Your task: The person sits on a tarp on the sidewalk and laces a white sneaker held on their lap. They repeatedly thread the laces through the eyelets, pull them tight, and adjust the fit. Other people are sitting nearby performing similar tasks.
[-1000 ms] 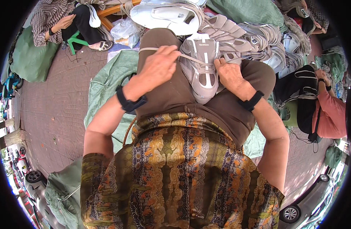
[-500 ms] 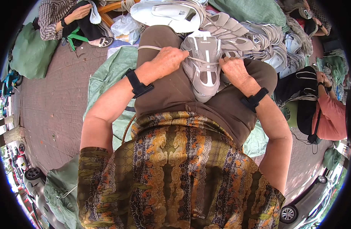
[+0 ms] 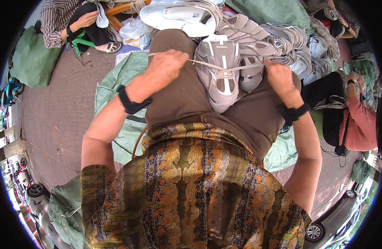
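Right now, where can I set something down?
To your left, brown paved ground lies bare between the bulging green sack and green plastic sheet. Crowded: ahead, heaped grey shoe uppers; your brown-trousered lap, with a laced grey shoe upper between left hand and right hand.

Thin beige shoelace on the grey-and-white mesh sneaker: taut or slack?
Taut: the beige shoelace runs nearly straight from the sneaker to the left hand and right hand.

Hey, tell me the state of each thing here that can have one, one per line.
Lace, pulled out to both sides
Left hand, closed on the lace
Right hand, closed on the lace
Shoe, upper facing up, toe toward the wearer
Wristbands, both worn
Plastic bag, crumpled
Green sheet, spread out, wrinkled
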### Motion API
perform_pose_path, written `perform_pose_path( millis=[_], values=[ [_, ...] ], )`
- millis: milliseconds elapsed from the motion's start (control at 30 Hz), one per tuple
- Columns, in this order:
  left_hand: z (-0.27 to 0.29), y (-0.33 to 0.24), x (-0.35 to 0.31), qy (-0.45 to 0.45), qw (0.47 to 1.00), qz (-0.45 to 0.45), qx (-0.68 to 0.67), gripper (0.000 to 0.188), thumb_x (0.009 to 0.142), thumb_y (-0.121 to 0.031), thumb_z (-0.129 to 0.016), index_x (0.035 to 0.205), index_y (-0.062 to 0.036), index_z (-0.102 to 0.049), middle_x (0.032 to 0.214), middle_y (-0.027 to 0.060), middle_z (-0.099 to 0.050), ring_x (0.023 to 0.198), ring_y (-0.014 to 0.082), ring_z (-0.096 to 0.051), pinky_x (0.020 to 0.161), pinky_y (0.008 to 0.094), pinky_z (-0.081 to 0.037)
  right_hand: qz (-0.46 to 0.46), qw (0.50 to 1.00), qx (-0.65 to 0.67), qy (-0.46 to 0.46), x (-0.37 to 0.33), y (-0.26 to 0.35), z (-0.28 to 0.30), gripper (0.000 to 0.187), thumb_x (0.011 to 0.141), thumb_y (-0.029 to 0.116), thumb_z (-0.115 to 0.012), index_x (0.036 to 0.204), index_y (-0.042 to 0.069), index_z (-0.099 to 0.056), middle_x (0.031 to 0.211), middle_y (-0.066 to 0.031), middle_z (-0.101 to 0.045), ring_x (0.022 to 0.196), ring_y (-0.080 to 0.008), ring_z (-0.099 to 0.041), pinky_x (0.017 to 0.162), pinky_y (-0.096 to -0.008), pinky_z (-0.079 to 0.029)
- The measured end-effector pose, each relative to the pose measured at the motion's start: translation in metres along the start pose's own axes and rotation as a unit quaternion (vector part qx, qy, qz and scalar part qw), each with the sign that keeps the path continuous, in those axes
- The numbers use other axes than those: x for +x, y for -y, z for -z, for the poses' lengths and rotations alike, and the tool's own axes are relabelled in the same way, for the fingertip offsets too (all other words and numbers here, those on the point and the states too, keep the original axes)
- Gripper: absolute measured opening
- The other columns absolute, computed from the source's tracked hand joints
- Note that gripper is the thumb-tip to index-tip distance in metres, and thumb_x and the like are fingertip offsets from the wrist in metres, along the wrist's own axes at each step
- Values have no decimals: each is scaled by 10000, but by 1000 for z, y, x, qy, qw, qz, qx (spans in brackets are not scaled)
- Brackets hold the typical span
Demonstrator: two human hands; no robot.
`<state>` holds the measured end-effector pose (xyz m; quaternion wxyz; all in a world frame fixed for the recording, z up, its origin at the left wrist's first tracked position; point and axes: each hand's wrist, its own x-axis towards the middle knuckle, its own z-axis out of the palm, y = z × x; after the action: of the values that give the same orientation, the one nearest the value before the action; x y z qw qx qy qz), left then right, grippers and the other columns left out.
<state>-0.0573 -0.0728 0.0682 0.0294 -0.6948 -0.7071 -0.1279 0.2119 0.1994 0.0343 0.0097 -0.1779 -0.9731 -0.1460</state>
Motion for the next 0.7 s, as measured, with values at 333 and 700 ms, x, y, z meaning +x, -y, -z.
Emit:
perform_pose_path(
  millis=[333, 700],
  values=[
    [30, 94, -96, -30, 979, 109, 172, 118, 715, 24, -516, 812, -36, -487, 701, 151, -597, 685, 321, -617, 598, 419, -489, -176, 978, -36, -105, -86, -114, 53, 79, 822, 41, -456, 884, 62, -500, 754, -171, -626, 699, -385, -613, 584, -490, -477],
    [33, 169, -213, 26, 912, 302, 278, 71, 756, -86, -517, 807, -49, -550, 646, 161, -622, 617, 327, -638, 544, 425, -509, -263, 961, -71, -55, -251, -244, -3, 327, 914, 92, -391, 1206, -11, -499, 1114, -227, -582, 992, -376, -558, 826, -454, -441]
  ],
)
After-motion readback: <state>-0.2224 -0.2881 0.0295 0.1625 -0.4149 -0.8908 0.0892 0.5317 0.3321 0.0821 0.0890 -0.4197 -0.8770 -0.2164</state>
